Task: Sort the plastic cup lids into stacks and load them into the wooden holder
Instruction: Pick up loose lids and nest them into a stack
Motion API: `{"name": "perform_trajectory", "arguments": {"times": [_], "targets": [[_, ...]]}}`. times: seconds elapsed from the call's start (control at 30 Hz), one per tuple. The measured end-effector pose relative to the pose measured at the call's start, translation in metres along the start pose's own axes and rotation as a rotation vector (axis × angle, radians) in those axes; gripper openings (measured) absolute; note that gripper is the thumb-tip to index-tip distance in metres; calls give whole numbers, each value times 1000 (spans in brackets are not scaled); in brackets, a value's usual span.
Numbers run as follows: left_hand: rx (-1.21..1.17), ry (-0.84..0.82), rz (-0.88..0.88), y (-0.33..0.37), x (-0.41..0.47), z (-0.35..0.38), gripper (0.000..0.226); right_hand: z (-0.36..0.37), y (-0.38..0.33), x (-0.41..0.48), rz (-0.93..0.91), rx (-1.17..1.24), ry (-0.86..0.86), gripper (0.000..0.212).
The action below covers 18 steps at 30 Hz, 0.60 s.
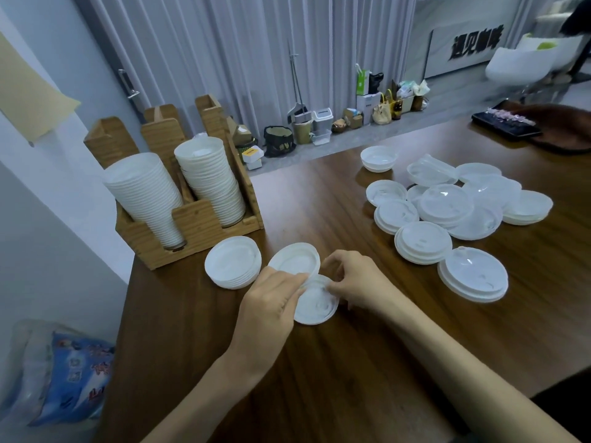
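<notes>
Holder [195,223]: far left on table [319,362], two slanted columns of lids loaded.
Stack [232,266]: short, just right of holder.
Left hand [271,302]: fingers curled, pinching tilted lid [295,260] at near edge.
Flat lid [316,305]: front centre, between both hands, touching tilted lid.
Right hand [351,282]: fingertips pinching flat lid's rim.
Loose lids [447,212]: heaped right, well apart.

Pinching a far lid [295,259] with the left hand [271,303] and a near lid [316,305] with the right hand [355,282] (rims overlapping), just right of a short stack [232,263], near the wooden holder [198,220].
</notes>
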<state>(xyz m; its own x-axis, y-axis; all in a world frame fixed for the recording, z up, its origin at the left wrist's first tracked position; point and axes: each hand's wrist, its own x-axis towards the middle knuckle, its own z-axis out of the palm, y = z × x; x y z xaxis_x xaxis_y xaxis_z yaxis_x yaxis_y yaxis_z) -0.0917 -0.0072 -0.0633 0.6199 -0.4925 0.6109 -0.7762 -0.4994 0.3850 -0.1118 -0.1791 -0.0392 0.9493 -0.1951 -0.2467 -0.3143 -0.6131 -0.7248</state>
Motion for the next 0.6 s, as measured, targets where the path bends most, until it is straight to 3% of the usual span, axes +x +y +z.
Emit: {"name": "perform_trajectory", "arguments": {"times": [0.2,0.6], "targets": [[34,-64,55,1,-4,3,21,4,7,-5,26,169,-3,50],[91,-126,109,8,-7,11,22,7,9,-18,94,461,1,45]]}}
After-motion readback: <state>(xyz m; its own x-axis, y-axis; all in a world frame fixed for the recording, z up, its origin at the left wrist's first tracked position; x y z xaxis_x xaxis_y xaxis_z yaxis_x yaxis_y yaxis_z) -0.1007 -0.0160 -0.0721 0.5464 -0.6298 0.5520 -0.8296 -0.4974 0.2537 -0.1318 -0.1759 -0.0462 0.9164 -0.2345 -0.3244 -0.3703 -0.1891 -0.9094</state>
